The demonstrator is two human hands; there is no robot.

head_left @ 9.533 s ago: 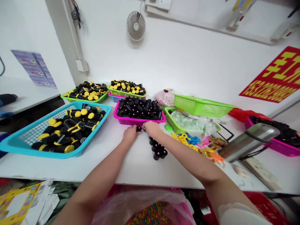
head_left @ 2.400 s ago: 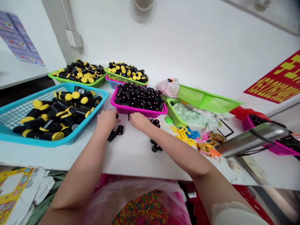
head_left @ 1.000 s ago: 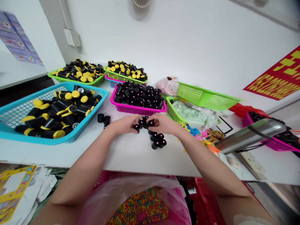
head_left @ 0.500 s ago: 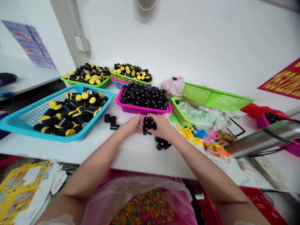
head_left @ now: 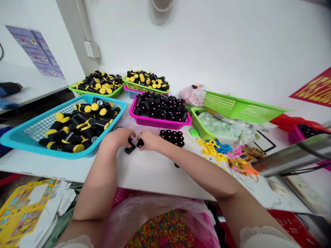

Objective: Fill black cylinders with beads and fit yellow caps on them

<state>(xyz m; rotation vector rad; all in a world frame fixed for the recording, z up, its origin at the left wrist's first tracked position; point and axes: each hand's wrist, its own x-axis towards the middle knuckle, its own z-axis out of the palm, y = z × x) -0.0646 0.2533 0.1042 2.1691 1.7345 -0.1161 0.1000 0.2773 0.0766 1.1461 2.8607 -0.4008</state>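
My left hand [head_left: 120,137] is curled over small black plastic cylinders on the white table, its fingertips closed on one of them. Just below these fingers another black cylinder [head_left: 129,148] lies on its side. Facing it, my right hand [head_left: 149,140] pinches a black cylinder with a pink dot [head_left: 140,143] on its end. To the right of that hand stands a tight block of upright black cylinders with pink dots [head_left: 172,137]. My right forearm hides most of some cylinders in front of the block.
Behind my hands sits a magenta basket [head_left: 160,121] heaped with black cylinders. At left a blue basket [head_left: 33,148] holds black-and-yellow ones. Yellow plastic pieces [head_left: 210,148] and a metal tube [head_left: 292,155] lie at right. Below the table edge is a bag of coloured beads [head_left: 162,227].
Both hands have moved left, away from the pink-dotted cylinders, to the loose black ones. The block of dotted cylinders now stands released on the table. The view has shifted slightly.
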